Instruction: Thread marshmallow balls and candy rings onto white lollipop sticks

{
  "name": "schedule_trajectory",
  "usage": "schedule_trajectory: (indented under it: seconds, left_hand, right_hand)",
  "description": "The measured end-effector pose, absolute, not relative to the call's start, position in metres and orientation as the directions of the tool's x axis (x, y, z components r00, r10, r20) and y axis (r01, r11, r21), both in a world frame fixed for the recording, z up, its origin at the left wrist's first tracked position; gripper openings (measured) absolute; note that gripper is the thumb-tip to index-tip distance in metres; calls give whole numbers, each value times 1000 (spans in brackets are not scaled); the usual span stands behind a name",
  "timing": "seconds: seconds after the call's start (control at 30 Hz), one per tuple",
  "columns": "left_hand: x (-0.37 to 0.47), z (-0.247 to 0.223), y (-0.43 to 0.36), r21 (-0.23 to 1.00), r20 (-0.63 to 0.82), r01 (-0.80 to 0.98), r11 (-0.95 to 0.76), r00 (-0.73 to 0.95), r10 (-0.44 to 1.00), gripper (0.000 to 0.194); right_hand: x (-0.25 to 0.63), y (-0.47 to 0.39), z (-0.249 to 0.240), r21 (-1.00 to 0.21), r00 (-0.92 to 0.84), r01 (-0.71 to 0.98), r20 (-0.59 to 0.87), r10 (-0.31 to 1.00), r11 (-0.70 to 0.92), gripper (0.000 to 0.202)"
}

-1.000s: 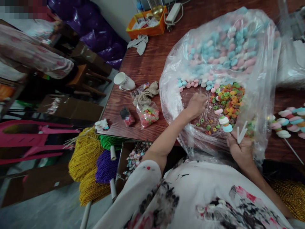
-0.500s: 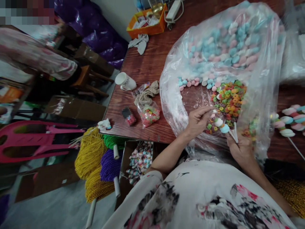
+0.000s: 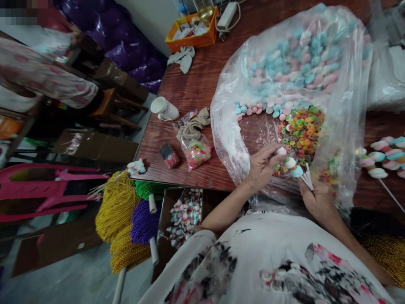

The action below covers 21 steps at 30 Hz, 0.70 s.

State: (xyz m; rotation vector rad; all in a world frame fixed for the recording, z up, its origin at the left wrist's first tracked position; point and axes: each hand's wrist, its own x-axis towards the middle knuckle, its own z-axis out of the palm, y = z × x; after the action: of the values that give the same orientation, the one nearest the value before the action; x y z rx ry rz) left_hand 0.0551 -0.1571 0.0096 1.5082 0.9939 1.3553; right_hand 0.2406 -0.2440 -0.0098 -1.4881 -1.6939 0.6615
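Gripping white stick [image 3: 307, 178] in right hand [image 3: 318, 197], tip up-left; left hand [image 3: 261, 165] pinching pink candy [image 3: 281, 150].

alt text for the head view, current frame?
Seen from above, a person's left hand pinches a pink candy beside a stick bearing two candies, held by the right hand, inside a big clear bag of pastel sweets and coloured rings on a wooden table.
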Motion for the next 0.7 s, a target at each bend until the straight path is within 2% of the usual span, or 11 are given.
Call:
schedule_trajectory:
  seconds: [0.17,0.33,0.4,0.5,0.6,0.7]
  left_hand:
    - [57,-1,-158,924,379,18,-381,79,922,23]
    - [60,-8,-165,949,315,-25,-314,63,947,24]
    - [59,-7,-167,941,336,12,-337,77,939,23]
    - [56,-3,-169,926,369,37,-376,117,922,22]
    - [57,5,-167,969,243,-60,-238,102,965,29]
    - [66,15,-161,960,30,-279,-26,12,999,48]
  right_hand:
    - [233,-250,-10,-863,3,487,156,988,135,26]
    - [222,-255,-18,-945,45,323,64,997,46,27]
    - [221,-253,-19,-936,60,346,97,993,71,28]
    - [222,-245,-15,-851,-20,496,190,982,175,19]
    - [225,-237,-8,-753,-139,609,210,968,251,23]
    - [226,-230,-1,-766,-142,594,204,969,248,30]
